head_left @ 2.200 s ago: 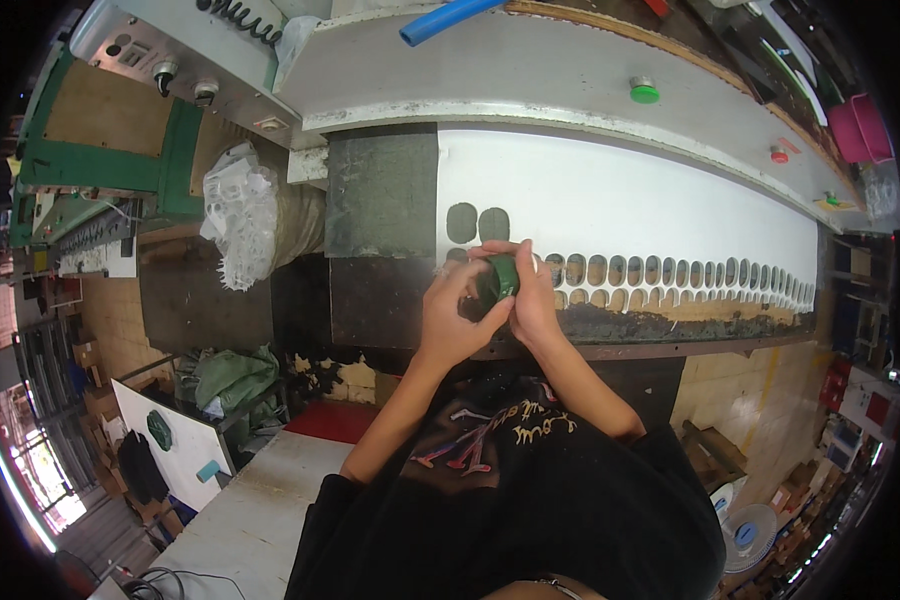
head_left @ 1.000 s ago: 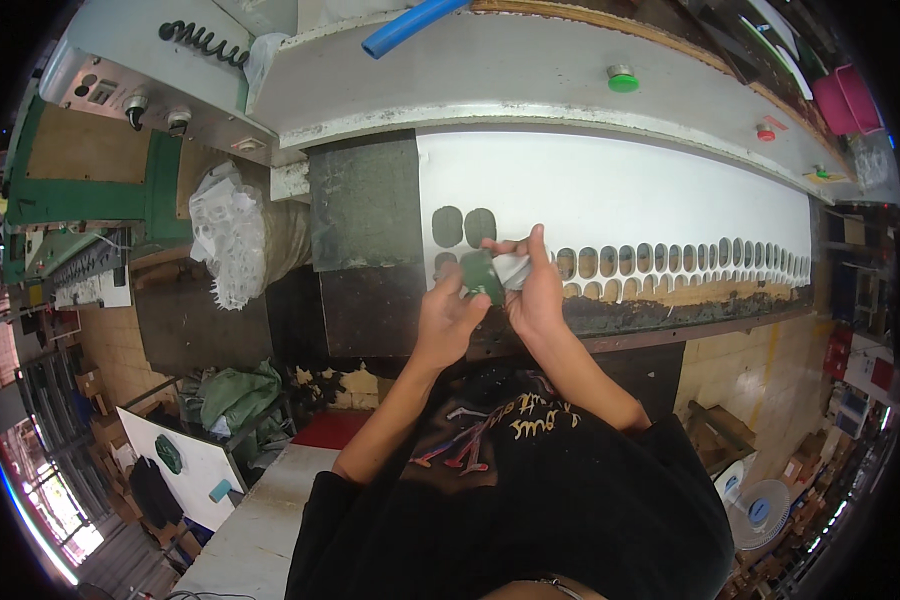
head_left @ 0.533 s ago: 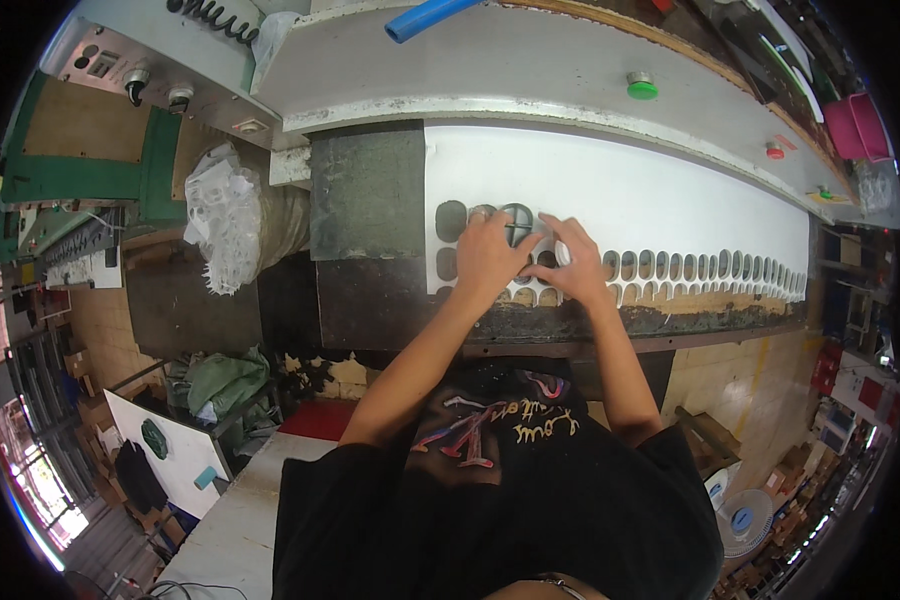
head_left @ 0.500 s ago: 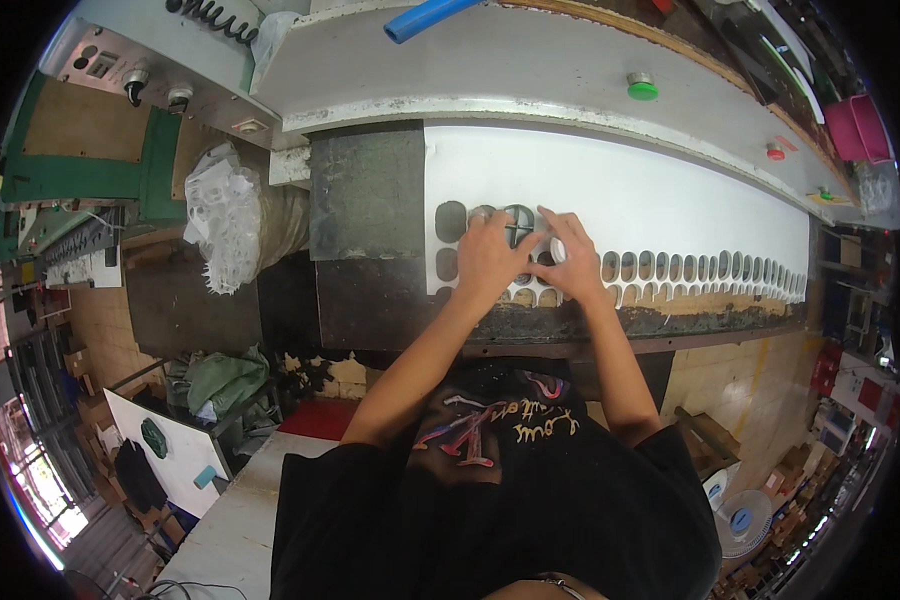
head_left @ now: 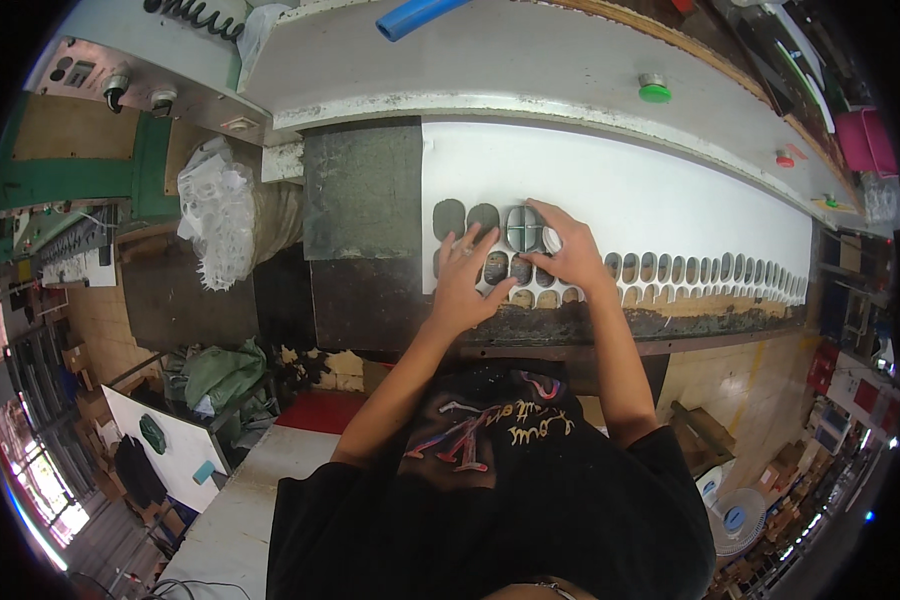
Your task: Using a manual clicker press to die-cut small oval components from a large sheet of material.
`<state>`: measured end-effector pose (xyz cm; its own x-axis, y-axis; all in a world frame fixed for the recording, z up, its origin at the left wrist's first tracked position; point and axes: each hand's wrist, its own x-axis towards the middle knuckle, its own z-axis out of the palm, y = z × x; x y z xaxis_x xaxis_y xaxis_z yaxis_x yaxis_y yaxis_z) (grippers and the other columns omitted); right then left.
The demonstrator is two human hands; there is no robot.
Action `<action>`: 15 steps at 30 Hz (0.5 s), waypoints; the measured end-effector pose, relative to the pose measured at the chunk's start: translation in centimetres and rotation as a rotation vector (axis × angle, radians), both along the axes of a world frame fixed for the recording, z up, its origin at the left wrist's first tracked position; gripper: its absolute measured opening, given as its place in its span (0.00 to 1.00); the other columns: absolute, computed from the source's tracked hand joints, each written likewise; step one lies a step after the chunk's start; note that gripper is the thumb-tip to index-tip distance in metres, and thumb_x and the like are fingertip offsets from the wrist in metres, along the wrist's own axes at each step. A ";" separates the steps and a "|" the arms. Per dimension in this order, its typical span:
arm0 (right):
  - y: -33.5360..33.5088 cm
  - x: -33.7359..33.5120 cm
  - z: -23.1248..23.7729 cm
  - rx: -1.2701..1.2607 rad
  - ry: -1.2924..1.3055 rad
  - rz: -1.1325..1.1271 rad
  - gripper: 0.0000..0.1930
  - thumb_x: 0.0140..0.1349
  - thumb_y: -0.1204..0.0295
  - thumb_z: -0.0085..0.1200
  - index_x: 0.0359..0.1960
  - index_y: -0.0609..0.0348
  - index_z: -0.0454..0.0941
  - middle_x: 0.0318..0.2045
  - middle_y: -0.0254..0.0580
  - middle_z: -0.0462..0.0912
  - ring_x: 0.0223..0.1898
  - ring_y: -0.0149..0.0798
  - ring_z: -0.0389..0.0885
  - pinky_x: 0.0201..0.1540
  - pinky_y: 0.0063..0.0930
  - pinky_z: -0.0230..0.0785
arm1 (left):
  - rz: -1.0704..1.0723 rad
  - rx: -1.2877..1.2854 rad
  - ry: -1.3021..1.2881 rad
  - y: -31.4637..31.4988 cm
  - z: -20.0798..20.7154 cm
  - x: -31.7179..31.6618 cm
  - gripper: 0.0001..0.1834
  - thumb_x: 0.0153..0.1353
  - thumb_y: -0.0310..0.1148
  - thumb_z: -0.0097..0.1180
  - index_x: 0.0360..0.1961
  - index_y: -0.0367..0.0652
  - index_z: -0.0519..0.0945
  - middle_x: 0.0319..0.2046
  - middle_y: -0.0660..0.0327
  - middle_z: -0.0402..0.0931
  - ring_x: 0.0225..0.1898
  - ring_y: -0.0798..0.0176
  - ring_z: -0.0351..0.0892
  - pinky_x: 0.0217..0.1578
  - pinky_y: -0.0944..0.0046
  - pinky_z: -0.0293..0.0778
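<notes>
A white sheet lies on the bench, with rows of oval holes cut along its near side. On it stands an oval metal cutting die with crossbars inside. My right hand curls round the die's right side, with the thumb at its near edge and the fingers at its far edge. Next to that palm sits a small white piece, partly hidden. My left hand rests to the left of the die, its fingers spread over the cut holes and nothing held.
A grey machine beam with a green button and a red button crosses behind the sheet. Left of it lies a dark pad. A bundle of white perforated scrap hangs at the left.
My left hand has come off the die, moving left and toward me with its fingers spreading. A second large hole beside the die is now uncovered. My right hand stays at the die.
</notes>
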<state>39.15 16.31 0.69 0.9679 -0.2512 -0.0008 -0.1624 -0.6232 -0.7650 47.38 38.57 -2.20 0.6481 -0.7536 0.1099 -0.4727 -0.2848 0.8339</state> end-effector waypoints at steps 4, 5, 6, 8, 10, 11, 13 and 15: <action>0.6 -0.2 -0.4 -0.021 -0.030 -0.062 0.45 0.47 0.68 0.78 0.70 0.52 0.72 0.62 0.52 0.81 0.61 0.56 0.82 0.63 0.41 0.76 | -0.038 0.019 -0.053 0.4 -0.2 0.2 0.39 0.57 0.45 0.72 0.68 0.41 0.76 0.65 0.50 0.77 0.73 0.47 0.66 0.75 0.38 0.45; 0.6 -0.1 -0.3 -0.009 -0.010 -0.052 0.44 0.47 0.68 0.78 0.70 0.52 0.72 0.62 0.52 0.81 0.61 0.56 0.81 0.63 0.42 0.76 | -0.040 0.013 -0.054 0.3 -0.2 0.3 0.39 0.57 0.45 0.72 0.68 0.42 0.76 0.64 0.50 0.77 0.73 0.47 0.67 0.75 0.38 0.45; 0.7 0.1 -0.2 0.003 0.008 -0.042 0.44 0.48 0.68 0.77 0.70 0.51 0.71 0.63 0.52 0.80 0.61 0.57 0.81 0.62 0.42 0.76 | -0.042 0.007 -0.055 0.3 -0.2 0.4 0.39 0.56 0.45 0.73 0.68 0.42 0.76 0.63 0.50 0.78 0.72 0.47 0.68 0.75 0.38 0.46; 0.6 0.3 -0.1 0.017 0.032 -0.040 0.44 0.48 0.68 0.77 0.70 0.51 0.71 0.63 0.52 0.80 0.61 0.57 0.81 0.62 0.43 0.77 | -0.050 0.005 -0.057 0.3 -0.1 0.6 0.40 0.56 0.45 0.73 0.68 0.42 0.76 0.63 0.49 0.78 0.72 0.47 0.68 0.75 0.38 0.46; 0.5 0.3 -0.1 0.031 0.052 -0.037 0.44 0.48 0.68 0.77 0.70 0.50 0.71 0.63 0.53 0.80 0.61 0.57 0.81 0.62 0.43 0.77 | -0.057 0.004 -0.062 0.2 -0.1 0.8 0.40 0.56 0.45 0.73 0.68 0.43 0.76 0.62 0.49 0.79 0.71 0.47 0.68 0.74 0.38 0.47; 0.5 0.3 -0.2 0.014 0.031 -0.042 0.44 0.49 0.68 0.77 0.70 0.50 0.71 0.63 0.53 0.80 0.61 0.58 0.80 0.62 0.43 0.76 | -0.068 0.003 -0.067 0.2 0.0 0.9 0.39 0.56 0.45 0.72 0.68 0.43 0.76 0.62 0.50 0.79 0.71 0.48 0.68 0.74 0.38 0.47; 0.5 0.2 -0.5 -0.003 0.007 -0.042 0.44 0.49 0.68 0.77 0.70 0.51 0.71 0.63 0.53 0.80 0.61 0.58 0.80 0.63 0.43 0.76 | -0.074 0.004 -0.075 0.1 0.0 1.0 0.39 0.57 0.45 0.72 0.68 0.44 0.76 0.62 0.51 0.79 0.71 0.48 0.69 0.74 0.39 0.47; 0.3 0.2 -0.7 -0.044 -0.014 -0.029 0.44 0.49 0.68 0.77 0.70 0.52 0.71 0.63 0.53 0.80 0.62 0.58 0.80 0.63 0.42 0.76 | -0.080 -0.011 -0.097 -0.1 0.0 1.1 0.38 0.57 0.45 0.72 0.68 0.44 0.76 0.62 0.54 0.80 0.71 0.48 0.69 0.74 0.39 0.47</action>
<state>39.32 16.62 -0.03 0.9600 -0.2789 0.0246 -0.1704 -0.6516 -0.7391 48.45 38.50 -2.20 0.5717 -0.8011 0.1773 -0.5719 -0.2342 0.7862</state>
